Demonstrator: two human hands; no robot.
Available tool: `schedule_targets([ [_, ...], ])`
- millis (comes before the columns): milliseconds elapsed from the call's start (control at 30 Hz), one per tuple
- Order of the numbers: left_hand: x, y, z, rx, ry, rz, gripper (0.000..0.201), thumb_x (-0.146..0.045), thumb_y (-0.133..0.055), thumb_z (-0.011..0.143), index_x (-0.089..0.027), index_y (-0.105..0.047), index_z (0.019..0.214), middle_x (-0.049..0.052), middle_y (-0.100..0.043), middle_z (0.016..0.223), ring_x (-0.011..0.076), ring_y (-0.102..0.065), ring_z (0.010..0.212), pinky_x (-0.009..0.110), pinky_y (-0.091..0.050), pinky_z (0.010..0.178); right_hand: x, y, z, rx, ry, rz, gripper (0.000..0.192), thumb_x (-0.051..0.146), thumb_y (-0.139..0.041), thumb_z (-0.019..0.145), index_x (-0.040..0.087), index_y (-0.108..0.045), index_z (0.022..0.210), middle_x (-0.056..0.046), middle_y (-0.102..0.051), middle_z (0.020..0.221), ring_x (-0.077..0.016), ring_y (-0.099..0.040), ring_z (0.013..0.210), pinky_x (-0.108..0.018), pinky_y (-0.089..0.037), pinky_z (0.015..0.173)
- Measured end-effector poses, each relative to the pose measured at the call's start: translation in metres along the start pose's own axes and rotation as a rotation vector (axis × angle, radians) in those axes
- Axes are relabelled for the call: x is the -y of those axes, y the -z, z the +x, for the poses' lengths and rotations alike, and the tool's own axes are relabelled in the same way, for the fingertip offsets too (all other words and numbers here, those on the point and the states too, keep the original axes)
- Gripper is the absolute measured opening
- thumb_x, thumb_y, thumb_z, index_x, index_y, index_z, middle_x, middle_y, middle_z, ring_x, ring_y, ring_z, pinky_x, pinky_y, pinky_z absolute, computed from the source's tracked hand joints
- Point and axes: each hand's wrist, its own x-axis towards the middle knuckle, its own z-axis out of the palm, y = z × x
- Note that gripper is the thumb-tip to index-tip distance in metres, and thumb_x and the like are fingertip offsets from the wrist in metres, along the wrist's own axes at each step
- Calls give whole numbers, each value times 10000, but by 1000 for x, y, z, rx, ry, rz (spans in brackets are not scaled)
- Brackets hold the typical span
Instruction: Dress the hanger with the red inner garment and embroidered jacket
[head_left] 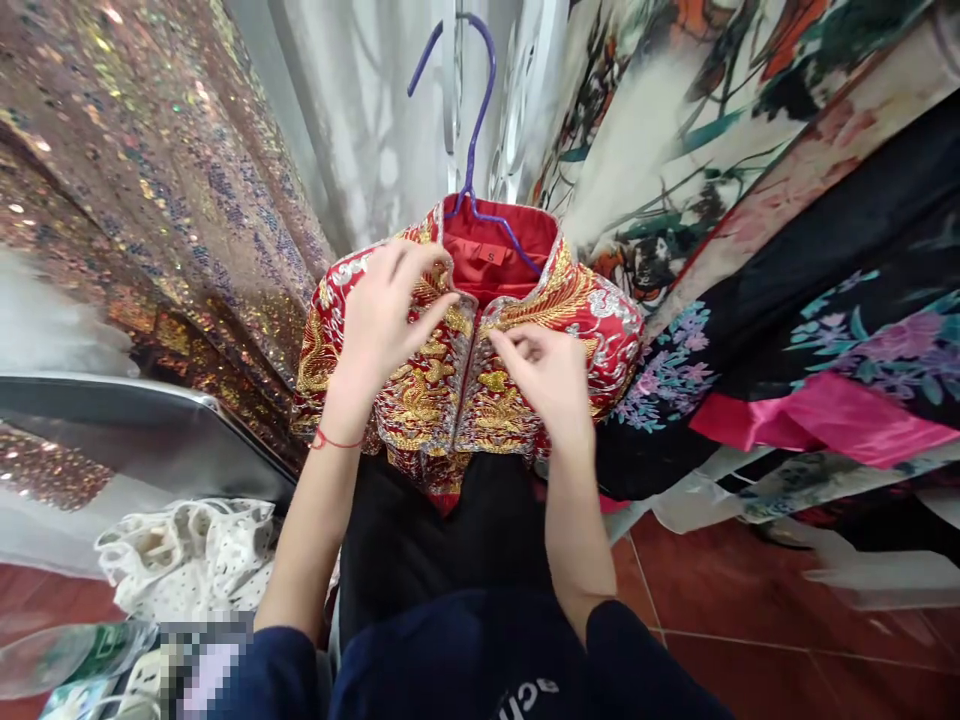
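Two bare hands worked at the front of a red jacket [465, 370] thick with gold embroidery, which hung on a purple hanger [475, 120] in the middle of the head view. The left hand [386, 320] lay against the jacket's left chest panel, its fingers [439, 305] drawn together and pinching the fabric edge just below the collar. The right hand [547, 375] rested on the opposite panel, thumb and forefinger closed on the edge beside the centre opening. A red string bracelet [334, 440] circled the left wrist. Inside the collar a small red size label [491, 255] showed.

To the left hung a sequinned fabric [150, 180]; to the right, floral-printed garments [825, 330] with a pink lining. Below left, a white lace cloth [187, 550] lay bunched near the red tiled floor [720, 600].
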Motion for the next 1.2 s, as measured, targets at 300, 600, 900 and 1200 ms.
schedule_targets([
  [300, 88, -24, -4, -94, 196, -88, 290, -492, -513, 964, -232, -637, 927, 47, -683, 885, 208, -620, 872, 366, -446, 846, -56, 77, 54, -18, 422, -248, 369, 520, -469, 979, 231, -679, 1066, -64, -685, 967, -215, -613, 880, -371, -476, 835],
  [600, 73, -6, -10, -347, 311, -32, 354, -531, -471, 970, -222, -578, 833, 38, -556, 782, 191, -564, 782, 333, -389, 777, -33, 54, 86, -134, 438, -281, 377, 489, -405, 1016, 228, -676, 1002, -45, -644, 794, -186, -594, 718, -329, -421, 715],
  [900, 96, -29, -15, -275, 432, -30, 485, -427, -537, 934, -204, -309, 568, -47, -234, 530, 106, -231, 519, 314, -195, 572, -65, 12, 95, -155, 270, -620, 367, 461, -446, 962, 215, -596, 735, -27, -518, 593, -189, -512, 625, -309, -227, 604],
  [1200, 98, -22, -18, -240, 462, 23, 464, -367, -472, 959, -200, -277, 572, -41, -217, 533, 112, -189, 531, 325, -151, 597, -67, -9, 102, -237, 208, -619, 360, 458, -444, 943, 226, -508, 675, -16, -484, 593, -181, -493, 614, -317, -195, 610],
])
